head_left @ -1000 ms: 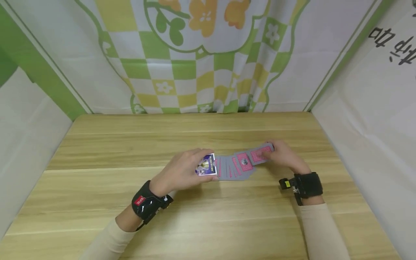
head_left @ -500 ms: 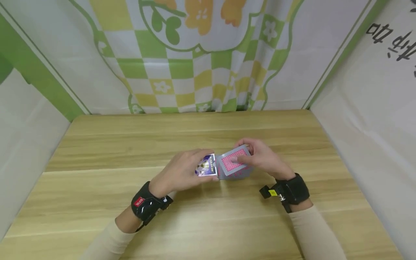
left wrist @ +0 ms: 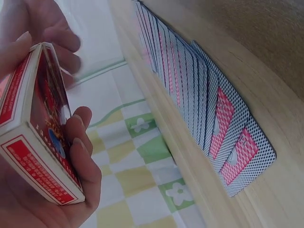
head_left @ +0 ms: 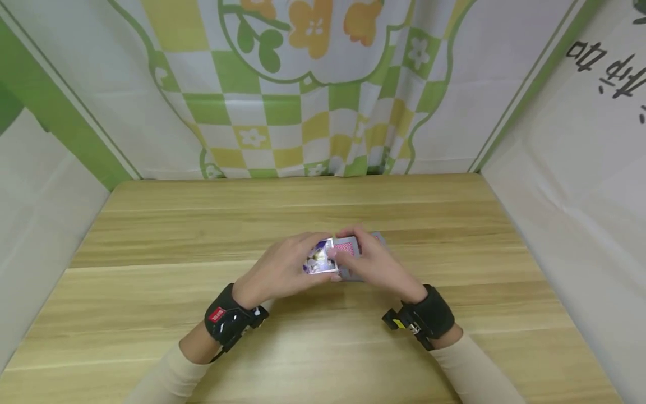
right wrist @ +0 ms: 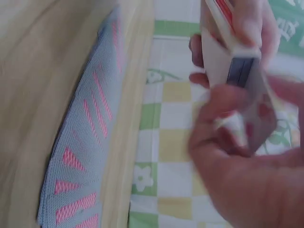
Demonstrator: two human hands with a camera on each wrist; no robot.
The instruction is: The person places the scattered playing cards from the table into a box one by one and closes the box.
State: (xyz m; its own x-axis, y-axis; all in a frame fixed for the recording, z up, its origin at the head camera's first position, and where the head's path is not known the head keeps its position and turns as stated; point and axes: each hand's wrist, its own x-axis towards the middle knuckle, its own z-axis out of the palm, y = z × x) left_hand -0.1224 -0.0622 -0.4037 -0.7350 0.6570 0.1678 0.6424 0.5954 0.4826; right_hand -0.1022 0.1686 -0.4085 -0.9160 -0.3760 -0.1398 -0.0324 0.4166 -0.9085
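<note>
My left hand [head_left: 280,264] grips a small playing-card box [head_left: 320,258] above the table, its open end towards the right. In the left wrist view the box [left wrist: 47,123] shows red and white printed sides. My right hand [head_left: 378,266] pinches a red-backed playing card [head_left: 348,246] at that end, thumb near the box edge. The right wrist view gives the card's face [right wrist: 261,118] with red marks, blurred; whether its edge is inside the box I cannot tell. Below the hands, an overlapping row of face-down cards [left wrist: 190,90] lies spread on the table, mostly hidden in the head view.
The wooden table [head_left: 252,359] reaches back to a green, yellow and white checked curtain [head_left: 303,112]. White cloth walls [head_left: 565,185] stand on both sides, the right one with black writing. Both wrists wear black straps [head_left: 429,317] with cameras.
My right hand has moved left from the right end of the spread cards, bringing a card over them to the box. The left hand has kept the box in nearly the same place.
</note>
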